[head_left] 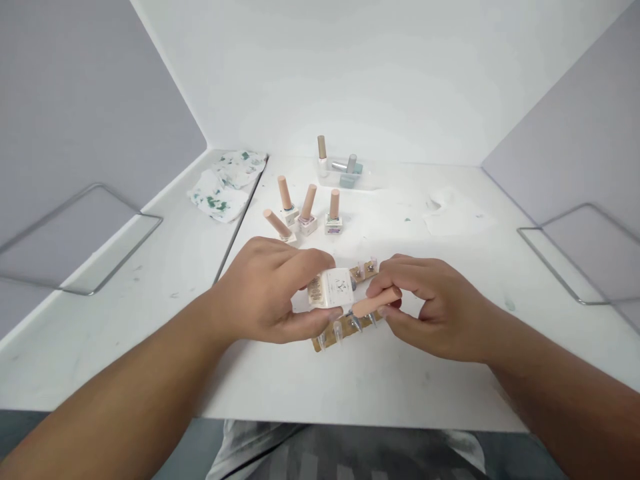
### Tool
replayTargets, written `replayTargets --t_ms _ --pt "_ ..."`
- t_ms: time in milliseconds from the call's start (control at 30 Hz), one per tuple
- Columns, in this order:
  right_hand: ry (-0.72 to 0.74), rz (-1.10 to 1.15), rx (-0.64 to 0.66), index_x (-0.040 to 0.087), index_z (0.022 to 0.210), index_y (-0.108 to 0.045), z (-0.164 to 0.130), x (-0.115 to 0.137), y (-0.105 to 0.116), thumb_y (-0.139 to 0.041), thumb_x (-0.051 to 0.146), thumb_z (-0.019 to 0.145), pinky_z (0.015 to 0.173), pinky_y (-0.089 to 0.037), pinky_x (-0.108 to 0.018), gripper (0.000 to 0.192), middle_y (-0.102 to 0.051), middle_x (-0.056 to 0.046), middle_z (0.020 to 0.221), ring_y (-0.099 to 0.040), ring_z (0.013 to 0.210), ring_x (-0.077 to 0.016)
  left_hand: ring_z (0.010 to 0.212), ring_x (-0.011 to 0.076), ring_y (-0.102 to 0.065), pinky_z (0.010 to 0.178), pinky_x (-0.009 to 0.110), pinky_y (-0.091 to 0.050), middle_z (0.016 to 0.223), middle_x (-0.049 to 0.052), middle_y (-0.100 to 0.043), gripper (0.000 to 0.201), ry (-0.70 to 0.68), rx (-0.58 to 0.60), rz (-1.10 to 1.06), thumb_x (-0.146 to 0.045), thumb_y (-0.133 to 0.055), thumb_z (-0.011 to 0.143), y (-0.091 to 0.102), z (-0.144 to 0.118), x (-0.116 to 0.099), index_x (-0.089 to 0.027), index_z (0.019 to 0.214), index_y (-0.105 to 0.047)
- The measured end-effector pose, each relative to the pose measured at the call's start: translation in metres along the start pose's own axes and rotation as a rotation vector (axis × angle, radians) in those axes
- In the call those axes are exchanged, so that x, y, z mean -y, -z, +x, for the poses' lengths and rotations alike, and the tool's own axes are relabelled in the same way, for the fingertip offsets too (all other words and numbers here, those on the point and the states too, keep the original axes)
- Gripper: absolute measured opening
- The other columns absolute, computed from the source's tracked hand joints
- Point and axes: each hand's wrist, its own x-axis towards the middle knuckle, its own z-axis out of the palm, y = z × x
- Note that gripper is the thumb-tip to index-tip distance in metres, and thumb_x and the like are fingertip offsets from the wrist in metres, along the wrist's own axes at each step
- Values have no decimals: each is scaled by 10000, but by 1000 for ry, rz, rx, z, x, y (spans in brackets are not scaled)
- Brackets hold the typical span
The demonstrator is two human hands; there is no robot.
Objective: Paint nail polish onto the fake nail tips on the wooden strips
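My left hand (287,287) grips a square white nail polish bottle (339,287) between thumb and fingers, tilted on its side. Between the thumb and fingers of my right hand (425,297) is the peach-coloured brush cap (375,302), its stem end close to the bottle. Whether the brush tip touches anything is hidden. Beneath both hands lie two brown strips, the nearer strip (324,343) and the farther strip (369,269). Clear and silvery false nails (355,324) are mounted along them. The bottle and my fingers cover part of both strips.
Several peach-capped polish bottles (334,223) stand beyond my left hand. A clear plastic tray (327,179) with more bottles is at the back. Green-stained wipes (220,197) lie at left, a white tissue (450,210) at right. Metal wire handles (555,230) jut from both side panels.
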Motion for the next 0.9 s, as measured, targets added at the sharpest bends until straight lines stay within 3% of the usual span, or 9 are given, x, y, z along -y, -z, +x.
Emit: replayTargets --t_ms 133,900 --pt "-9 -8 51 185 788 -559 1 1 1 -538 111 747 526 -322 -190 87 -498 54 622 -424 572 -66 401 94 -416 401 252 -281 501 -56 -524 265 14 -10 -1 -403 -603 801 0 0 -1 -159 886 -544" --pt "51 -42 25 181 777 -552 -1 0 4 -536 122 779 575 -346 -214 61 -496 51 591 -428 578 -78 364 119 -425 357 282 -267 481 -52 -516 243 -4 -14 9 -398 -588 799 -1 1 -1 -214 937 -509"
